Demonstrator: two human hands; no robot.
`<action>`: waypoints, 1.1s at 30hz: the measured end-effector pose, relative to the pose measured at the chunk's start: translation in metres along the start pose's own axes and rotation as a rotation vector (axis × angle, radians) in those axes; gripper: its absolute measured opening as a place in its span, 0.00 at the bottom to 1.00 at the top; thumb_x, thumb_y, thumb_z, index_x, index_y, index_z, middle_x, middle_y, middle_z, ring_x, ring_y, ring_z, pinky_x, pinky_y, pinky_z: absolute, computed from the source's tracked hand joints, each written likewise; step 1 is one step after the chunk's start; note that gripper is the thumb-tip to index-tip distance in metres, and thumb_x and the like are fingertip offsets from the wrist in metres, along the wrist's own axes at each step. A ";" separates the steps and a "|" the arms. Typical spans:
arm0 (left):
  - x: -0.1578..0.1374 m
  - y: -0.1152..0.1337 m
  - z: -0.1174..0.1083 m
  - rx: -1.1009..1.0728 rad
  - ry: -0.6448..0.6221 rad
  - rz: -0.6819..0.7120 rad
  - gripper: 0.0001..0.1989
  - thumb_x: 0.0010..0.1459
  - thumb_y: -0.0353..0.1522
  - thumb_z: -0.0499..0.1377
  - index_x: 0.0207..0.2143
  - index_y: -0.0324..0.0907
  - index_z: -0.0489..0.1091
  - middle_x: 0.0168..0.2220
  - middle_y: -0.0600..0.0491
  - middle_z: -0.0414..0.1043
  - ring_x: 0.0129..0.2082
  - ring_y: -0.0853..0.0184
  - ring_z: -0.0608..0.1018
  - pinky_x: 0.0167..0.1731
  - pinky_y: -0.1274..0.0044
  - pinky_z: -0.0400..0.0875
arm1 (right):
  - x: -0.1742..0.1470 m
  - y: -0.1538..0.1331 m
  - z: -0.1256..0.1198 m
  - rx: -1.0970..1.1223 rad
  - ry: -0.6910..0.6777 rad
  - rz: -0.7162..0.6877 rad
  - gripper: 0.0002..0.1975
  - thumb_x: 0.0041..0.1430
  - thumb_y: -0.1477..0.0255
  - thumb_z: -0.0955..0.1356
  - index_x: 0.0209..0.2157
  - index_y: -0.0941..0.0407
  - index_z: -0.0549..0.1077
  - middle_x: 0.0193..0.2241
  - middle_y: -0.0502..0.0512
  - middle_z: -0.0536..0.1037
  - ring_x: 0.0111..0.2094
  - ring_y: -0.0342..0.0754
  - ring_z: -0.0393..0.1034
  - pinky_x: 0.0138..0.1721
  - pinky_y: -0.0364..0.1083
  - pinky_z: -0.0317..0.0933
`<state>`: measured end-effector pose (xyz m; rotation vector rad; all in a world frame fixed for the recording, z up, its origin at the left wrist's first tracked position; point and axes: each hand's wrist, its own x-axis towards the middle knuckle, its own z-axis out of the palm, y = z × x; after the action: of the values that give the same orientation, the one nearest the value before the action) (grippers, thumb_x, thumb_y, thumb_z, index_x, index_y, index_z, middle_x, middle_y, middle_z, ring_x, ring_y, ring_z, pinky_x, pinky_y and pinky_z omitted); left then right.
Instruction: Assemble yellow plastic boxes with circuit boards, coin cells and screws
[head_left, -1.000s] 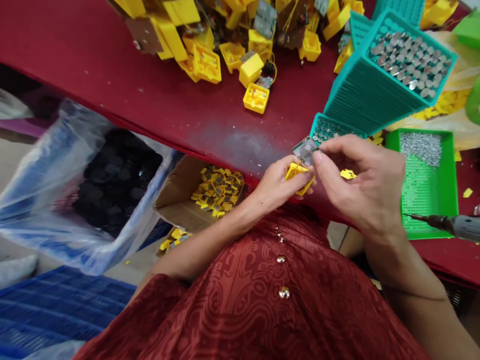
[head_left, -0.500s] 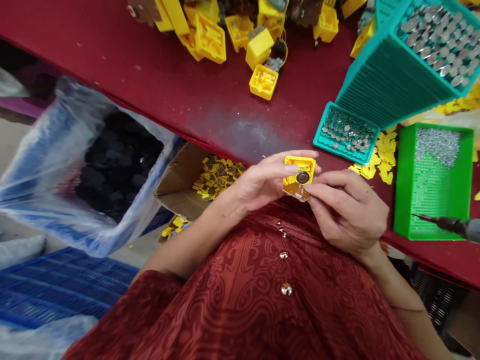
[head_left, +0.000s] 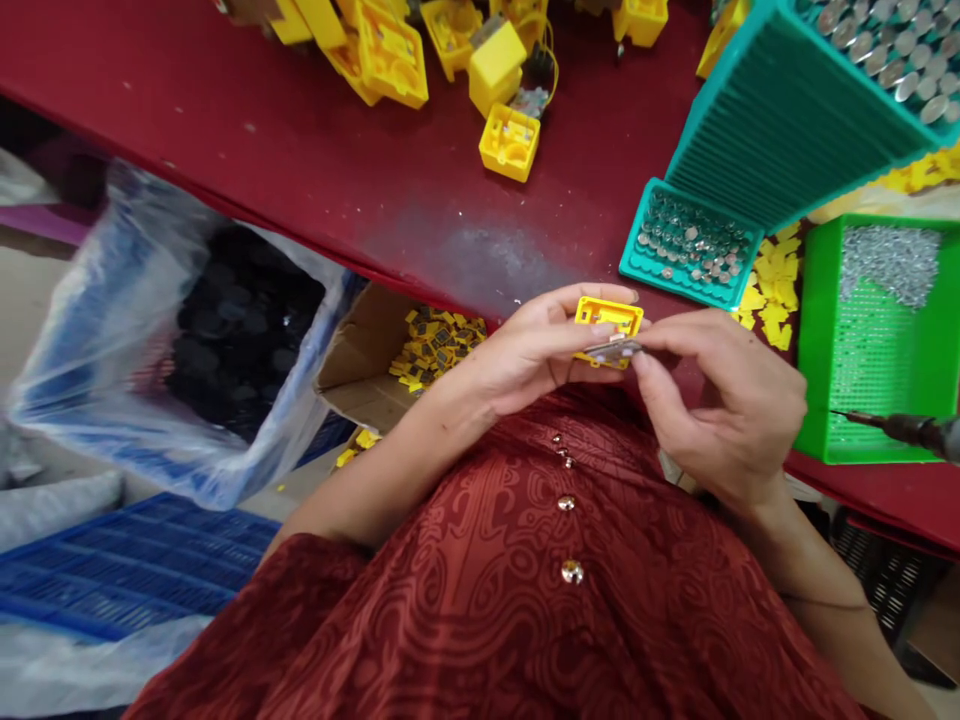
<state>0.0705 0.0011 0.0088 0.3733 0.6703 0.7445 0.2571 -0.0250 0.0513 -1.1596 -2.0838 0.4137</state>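
Observation:
My left hand (head_left: 536,345) is closed around a small yellow plastic housing (head_left: 609,312), its open side facing up. The thumb lies across the housing. A small circuit board (head_left: 613,351) stands tilted at the housing's lower edge, its greyish face toward me. My right hand (head_left: 720,400) pinches the board's right end between thumb and forefinger. Inside the housing, small parts show but are too tiny to name. Beyond my hands, a similar yellow housing (head_left: 510,143) rests on the red table (head_left: 300,170).
A teal tray (head_left: 686,245) of small metal discs sits before a teal tray stack (head_left: 780,120). At right are a green basket (head_left: 885,340) of metal bits and a screwdriver tip (head_left: 885,425). Left are a plastic-lined crate (head_left: 142,400) and a cardboard box (head_left: 352,360).
My right hand has tipped the circuit board up, so its other face shows. The round dark part is no longer visible in the housing. The view has shifted slightly.

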 end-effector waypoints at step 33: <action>-0.011 -0.005 0.010 0.276 0.158 0.131 0.28 0.48 0.23 0.72 0.53 0.40 0.78 0.51 0.49 0.84 0.46 0.66 0.85 0.48 0.76 0.81 | 0.010 0.024 -0.008 -0.049 -0.177 0.008 0.06 0.69 0.75 0.70 0.42 0.53 0.81 0.38 0.53 0.85 0.39 0.49 0.80 0.43 0.48 0.74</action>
<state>0.0742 -0.0111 0.0178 0.6202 0.9086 0.8133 0.2737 -0.0036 0.0472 -1.1975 -2.2529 0.4874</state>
